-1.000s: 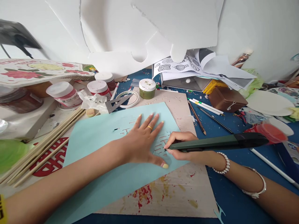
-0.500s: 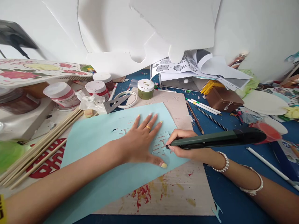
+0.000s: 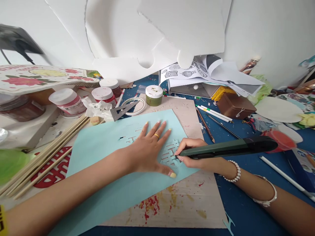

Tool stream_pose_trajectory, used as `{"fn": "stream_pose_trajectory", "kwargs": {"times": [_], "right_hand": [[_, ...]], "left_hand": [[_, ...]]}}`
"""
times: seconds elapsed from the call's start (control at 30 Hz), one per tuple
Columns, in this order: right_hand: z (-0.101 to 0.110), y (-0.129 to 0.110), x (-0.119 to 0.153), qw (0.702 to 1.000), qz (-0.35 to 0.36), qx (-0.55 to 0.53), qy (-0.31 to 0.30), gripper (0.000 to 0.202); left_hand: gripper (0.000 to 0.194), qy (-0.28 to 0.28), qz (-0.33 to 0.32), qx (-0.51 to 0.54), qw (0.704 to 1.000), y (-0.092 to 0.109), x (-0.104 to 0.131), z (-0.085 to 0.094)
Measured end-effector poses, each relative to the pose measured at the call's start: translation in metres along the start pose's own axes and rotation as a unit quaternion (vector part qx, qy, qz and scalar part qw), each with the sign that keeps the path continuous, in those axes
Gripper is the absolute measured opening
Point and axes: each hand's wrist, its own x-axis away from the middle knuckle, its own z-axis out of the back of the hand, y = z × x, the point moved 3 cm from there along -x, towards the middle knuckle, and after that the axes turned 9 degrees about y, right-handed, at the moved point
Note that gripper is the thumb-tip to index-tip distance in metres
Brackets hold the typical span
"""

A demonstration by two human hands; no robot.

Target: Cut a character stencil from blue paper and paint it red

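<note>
A light blue sheet of paper (image 3: 103, 144) with cut-out slots and strokes lies on a paint-stained cardboard board (image 3: 187, 200). My left hand (image 3: 150, 150) rests flat on the sheet with fingers spread, a ring on one finger. Just right of it, my right hand (image 3: 193, 152) grips a dark green and black utility knife (image 3: 226, 147) near its front end. The knife's tip meets the paper by the cut-out pattern; the blade itself is mostly hidden by my fingers. The knife's rear end points to the right.
Left are wooden sticks (image 3: 46, 157), a red cut-out (image 3: 55, 172) and paint jars (image 3: 65, 100). A green paint jar (image 3: 154, 98), a tape roll (image 3: 141, 106) and a set square (image 3: 120, 111) sit behind the sheet. Right are pens (image 3: 216, 114) and a brown box (image 3: 236, 105).
The view has shifted slightly. My right hand and the knife remain at nearly the same spot on the pattern, and my left hand stays flat on the paper.
</note>
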Motion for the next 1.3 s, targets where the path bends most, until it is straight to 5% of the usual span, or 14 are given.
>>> {"fn": "stream_pose_trajectory", "kwargs": {"times": [0.47,1.3], "right_hand": [[0.0035,0.0016,0.0028,0.999,-0.01,0.02,0.037,0.009],[0.0035,0.0011,0.0022,1.0,0.001,0.013,0.008,0.008]], "left_hand": [[0.113,-0.005,-0.003,-0.004,1.0,-0.0005,-0.0004,-0.0011],[0.11,0.002,0.0,-0.005,1.0,0.0006,-0.0002,0.0012]]}}
